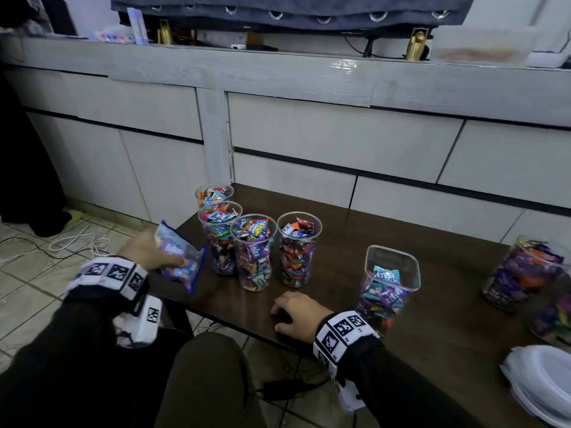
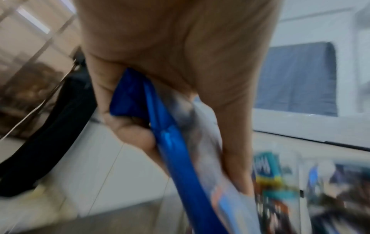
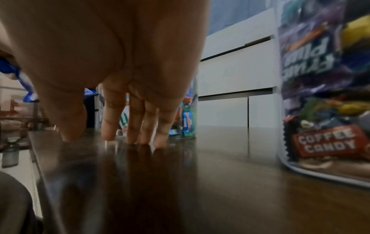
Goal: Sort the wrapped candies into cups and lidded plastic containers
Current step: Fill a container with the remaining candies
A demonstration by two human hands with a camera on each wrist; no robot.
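A grey cabinet fills the upper half of the head view, and below it a dark table runs from frame centre to the lower right. At the right edge stand filled containers, blurred, with a stack of white lids in the lower right corner. Right of centre stands an open square box, upright and about half full of wrapped candies. At centre four clear cups stand upright and packed with candies: a back cup, a left cup, a middle cup and a right cup, close together, the front two apart from each other. Left of the cups, over the table's left edge, the left hand grips a blue-edged candy bag; its long axis slants from upper left to lower right of the frame, the lower end pointing toward the cups. In the left wrist view the fingers curl round the bag's blue edge, though that view is blurred. The right hand rests low at frame centre on the table, holding nothing; in the right wrist view its fingers are nearly straight, tips touching the tabletop, with the box just to the right.
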